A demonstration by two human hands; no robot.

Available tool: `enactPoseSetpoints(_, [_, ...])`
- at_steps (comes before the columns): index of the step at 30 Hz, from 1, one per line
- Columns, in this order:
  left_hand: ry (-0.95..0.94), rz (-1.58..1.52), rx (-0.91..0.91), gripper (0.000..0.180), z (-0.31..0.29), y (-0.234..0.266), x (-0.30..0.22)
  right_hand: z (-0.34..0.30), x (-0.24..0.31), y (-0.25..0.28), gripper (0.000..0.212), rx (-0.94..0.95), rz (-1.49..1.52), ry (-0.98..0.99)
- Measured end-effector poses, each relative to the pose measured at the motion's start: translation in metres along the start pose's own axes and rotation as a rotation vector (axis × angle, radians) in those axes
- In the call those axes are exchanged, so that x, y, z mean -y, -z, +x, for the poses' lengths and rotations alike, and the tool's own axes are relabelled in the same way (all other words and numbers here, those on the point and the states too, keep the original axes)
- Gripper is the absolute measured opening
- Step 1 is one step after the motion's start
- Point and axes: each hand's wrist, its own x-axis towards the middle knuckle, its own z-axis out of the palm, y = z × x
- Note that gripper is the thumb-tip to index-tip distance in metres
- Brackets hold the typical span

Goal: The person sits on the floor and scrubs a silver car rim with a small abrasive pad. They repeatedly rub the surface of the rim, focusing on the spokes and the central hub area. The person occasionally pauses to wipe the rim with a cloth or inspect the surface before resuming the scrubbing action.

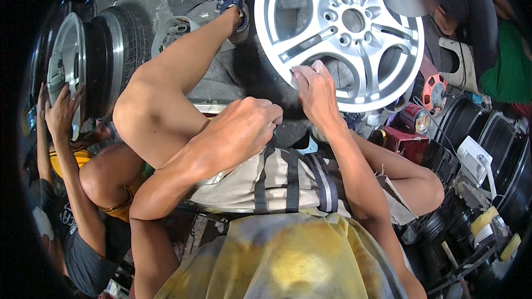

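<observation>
A silver alloy wheel rim (382, 50) with several spokes and a round centre hole stands tilted before me. My right hand (317, 89) is at its near left edge, fingers bent and closed around the lip. Over my lap, apart from the rim, my left hand (246, 124) is curled with its fingers pressed together. What those fingers hold, if anything, is hidden. A small light-blue piece (308, 145) shows between my legs, below the hands.
At left, another person's hands (64, 108) touch a second wheel (72, 61) beside a tyre (130, 39). A white bucket (170, 32) stands near my shoe. Right are a red-orange disc (434, 92), a can (414, 117), black rims (471, 122) and another person (471, 16).
</observation>
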Motion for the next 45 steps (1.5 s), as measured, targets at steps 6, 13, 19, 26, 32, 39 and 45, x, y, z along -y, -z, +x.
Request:
enactPoseSetpoints(6, [-0.016,0.016,0.012,0.013,0.0,-0.002,0.0,0.004,0.004,-0.008,0.012,-0.018,-0.067,0.027])
enactPoseSetpoints(13, [-0.03,0.015,0.017,0.014,0.001,-0.003,-0.001,0.006,0.001,-0.014,0.011,-0.028,-0.118,0.054])
enactPoseSetpoints(19, [-0.013,0.028,0.025,0.014,0.0,-0.003,0.001,0.0,0.007,-0.005,0.011,-0.012,-0.082,0.003])
enactPoseSetpoints(26, [-0.001,0.031,0.026,0.014,0.0,-0.003,0.002,0.002,0.007,-0.007,0.011,-0.019,-0.071,0.013])
enactPoseSetpoints(32, [0.002,0.033,0.048,0.016,0.0,-0.001,-0.001,0.01,0.001,-0.013,0.015,0.002,-0.149,0.078])
enactPoseSetpoints(39, [-0.008,0.009,0.047,0.017,0.002,-0.004,-0.001,0.003,-0.003,-0.012,0.017,-0.065,-0.01,0.041])
enactPoseSetpoints(45, [0.01,0.065,0.049,0.018,0.001,-0.003,0.003,-0.003,-0.007,-0.004,0.02,-0.009,0.034,0.061])
